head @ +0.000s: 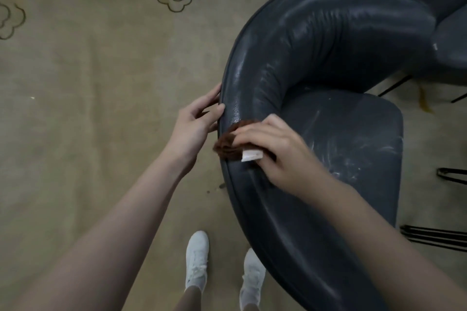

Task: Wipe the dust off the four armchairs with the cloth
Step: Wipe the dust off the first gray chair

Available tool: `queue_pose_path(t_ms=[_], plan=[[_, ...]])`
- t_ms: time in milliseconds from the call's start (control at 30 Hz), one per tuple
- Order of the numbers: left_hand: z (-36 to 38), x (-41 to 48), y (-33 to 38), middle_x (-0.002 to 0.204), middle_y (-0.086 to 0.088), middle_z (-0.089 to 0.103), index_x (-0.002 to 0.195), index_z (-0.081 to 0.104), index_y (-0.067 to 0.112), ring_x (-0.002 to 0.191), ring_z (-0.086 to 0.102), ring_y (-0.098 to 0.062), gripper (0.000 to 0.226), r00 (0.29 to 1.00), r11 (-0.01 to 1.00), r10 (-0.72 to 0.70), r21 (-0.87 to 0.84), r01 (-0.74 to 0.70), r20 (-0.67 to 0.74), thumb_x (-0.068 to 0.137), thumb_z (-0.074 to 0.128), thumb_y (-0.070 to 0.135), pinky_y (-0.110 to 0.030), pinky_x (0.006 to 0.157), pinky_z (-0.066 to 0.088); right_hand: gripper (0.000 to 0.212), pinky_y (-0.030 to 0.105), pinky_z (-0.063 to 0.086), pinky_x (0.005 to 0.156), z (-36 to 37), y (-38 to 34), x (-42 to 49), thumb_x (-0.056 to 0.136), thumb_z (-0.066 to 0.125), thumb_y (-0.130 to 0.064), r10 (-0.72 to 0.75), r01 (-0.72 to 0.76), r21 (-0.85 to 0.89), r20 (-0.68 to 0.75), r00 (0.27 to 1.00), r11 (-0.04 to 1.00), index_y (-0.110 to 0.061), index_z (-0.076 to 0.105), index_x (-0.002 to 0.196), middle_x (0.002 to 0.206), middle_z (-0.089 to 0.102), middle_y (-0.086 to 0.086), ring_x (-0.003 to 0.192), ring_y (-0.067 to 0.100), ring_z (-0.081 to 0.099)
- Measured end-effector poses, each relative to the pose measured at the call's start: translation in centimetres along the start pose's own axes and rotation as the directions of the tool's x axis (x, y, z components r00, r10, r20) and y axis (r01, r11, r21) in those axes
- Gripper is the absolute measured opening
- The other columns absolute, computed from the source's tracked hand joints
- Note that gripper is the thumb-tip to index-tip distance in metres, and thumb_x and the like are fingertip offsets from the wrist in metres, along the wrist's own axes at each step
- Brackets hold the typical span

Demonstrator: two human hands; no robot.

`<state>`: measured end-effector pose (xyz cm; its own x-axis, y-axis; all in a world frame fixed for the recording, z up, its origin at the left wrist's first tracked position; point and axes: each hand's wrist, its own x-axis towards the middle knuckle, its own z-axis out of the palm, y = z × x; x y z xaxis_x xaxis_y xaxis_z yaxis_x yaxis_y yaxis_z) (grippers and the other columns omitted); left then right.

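A dark grey leather armchair (328, 40) with a curved padded back fills the right half of the view, seen from behind and above. Its seat (353, 139) shows pale dust streaks. My right hand (275, 149) holds a brown cloth (228, 142) with a white tag against the top of the backrest at its outer rim. My left hand (195, 118) rests on the outer side of the backrest just left of the cloth, fingers fairly straight and thumb on the rim.
A beige carpet (88, 108) with dark cloud-shaped outlines covers the floor. Part of a second dark chair (452, 40) stands at the upper right. Thin black metal legs (434, 235) show at the right edge. My white shoes (197, 260) stand beside the chair back.
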<state>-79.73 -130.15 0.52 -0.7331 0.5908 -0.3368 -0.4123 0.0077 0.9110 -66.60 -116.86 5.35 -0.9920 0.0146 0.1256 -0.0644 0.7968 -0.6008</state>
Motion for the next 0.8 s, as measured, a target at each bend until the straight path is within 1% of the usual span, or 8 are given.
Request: queue_pose_path(t_ms=[100, 167, 233, 333, 433, 533, 667, 800], plan=[[-0.1, -0.1, -0.3, 0.13, -0.001, 0.065, 0.136, 0.056, 0.021, 0.123, 0.06, -0.019, 0.044, 1.0, 0.998, -0.006, -0.057, 0.007, 0.018, 0.094, 0.059, 0.009, -0.037, 0.102, 0.049, 0.021, 0.045, 0.048, 0.08, -1.0, 0.8, 2.1, 0.092, 0.056, -0.009, -0.008, 0.007, -0.03, -0.035, 0.999, 1.0, -0.011, 0.07, 0.107, 0.113, 0.069, -0.001, 0.093, 0.031, 0.059], [-0.3, -0.2, -0.4, 0.132, -0.006, 0.064, 0.14, 0.053, 0.012, 0.123, 0.06, -0.021, 0.044, 0.999, 0.996, -0.021, -0.086, 0.023, 0.03, 0.096, 0.055, 0.005, -0.036, 0.102, 0.049, 0.021, 0.045, 0.049, 0.077, -1.0, 1.0, 3.3, 0.094, 0.054, -0.015, -0.019, 0.019, -0.052, -0.007, 1.0, 0.998, -0.014, 0.07, 0.107, 0.111, 0.069, -0.003, 0.091, 0.027, 0.057], [-0.4, -0.5, -0.4, 0.132, -0.004, 0.064, 0.141, 0.052, 0.011, 0.12, 0.062, -0.019, 0.045, 0.998, 0.994, -0.039, -0.104, 0.044, 0.052, 0.097, 0.054, 0.005, -0.03, 0.096, 0.051, 0.024, 0.047, 0.05, 0.074, -0.5, 0.7, 3.1, 0.093, 0.05, -0.019, -0.074, 0.081, -0.063, 0.11, 0.991, 0.995, -0.018, 0.069, 0.108, 0.111, 0.068, -0.007, 0.092, 0.026, 0.056], [-0.3, -0.8, -0.3, 0.13, 0.001, 0.066, 0.138, 0.055, 0.016, 0.113, 0.063, -0.015, 0.042, 0.998, 0.993, -0.044, -0.105, 0.049, 0.044, 0.097, 0.056, 0.007, -0.024, 0.085, 0.051, 0.025, 0.047, 0.051, 0.074, -0.7, 0.5, 2.2, 0.091, 0.05, -0.015, -0.182, 0.196, -0.026, 0.27, 0.945, 0.98, -0.017, 0.069, 0.107, 0.11, 0.068, -0.007, 0.093, 0.026, 0.056], [0.1, -1.1, -0.5, 0.131, -0.003, 0.065, 0.14, 0.054, 0.012, 0.117, 0.062, -0.017, 0.044, 0.999, 0.991, -0.035, -0.127, 0.036, 0.01, 0.096, 0.056, 0.007, -0.025, 0.087, 0.051, 0.024, 0.047, 0.051, 0.076, -2.0, 1.3, 3.4, 0.092, 0.052, -0.017, -0.194, 0.204, -0.02, 0.235, 0.952, 0.979, -0.016, 0.069, 0.109, 0.111, 0.069, -0.005, 0.093, 0.022, 0.055], [0.3, -1.8, -0.9, 0.128, -0.008, 0.066, 0.138, 0.054, 0.009, 0.116, 0.063, -0.018, 0.042, 0.999, 0.986, -0.028, -0.168, 0.023, -0.025, 0.097, 0.055, 0.005, -0.026, 0.091, 0.051, 0.025, 0.049, 0.051, 0.072, -2.0, 1.9, 4.0, 0.091, 0.051, -0.019, -0.16, 0.172, -0.046, 0.197, 0.967, 0.984, -0.022, 0.066, 0.11, 0.112, 0.067, -0.011, 0.093, 0.013, 0.045], [1.0, -3.3, -1.3, 0.119, -0.005, 0.069, 0.133, 0.059, 0.014, 0.093, 0.068, -0.01, 0.037, 0.995, 0.984, -0.039, -0.179, 0.022, -0.092, 0.097, 0.055, 0.008, -0.018, 0.074, 0.052, 0.027, 0.047, 0.051, 0.073, -1.5, 1.1, 1.7, 0.087, 0.05, -0.016, -0.27, 0.282, 0.007, 0.315, 0.91, 0.959, -0.018, 0.069, 0.106, 0.105, 0.069, -0.008, 0.091, 0.02, 0.05], [1.8, -4.2, -1.7, 0.127, -0.008, 0.066, 0.137, 0.056, 0.01, 0.096, 0.069, -0.011, 0.04, 0.989, 0.982, -0.024, -0.189, -0.004, -0.145, 0.097, 0.055, 0.008, -0.018, 0.075, 0.053, 0.022, 0.048, 0.052, 0.07, -2.3, 1.4, 2.1, 0.091, 0.051, -0.019, -0.291, 0.297, 0.032, 0.329, 0.898, 0.954, -0.02, 0.068, 0.106, 0.104, 0.067, -0.01, 0.09, 0.016, 0.047]])
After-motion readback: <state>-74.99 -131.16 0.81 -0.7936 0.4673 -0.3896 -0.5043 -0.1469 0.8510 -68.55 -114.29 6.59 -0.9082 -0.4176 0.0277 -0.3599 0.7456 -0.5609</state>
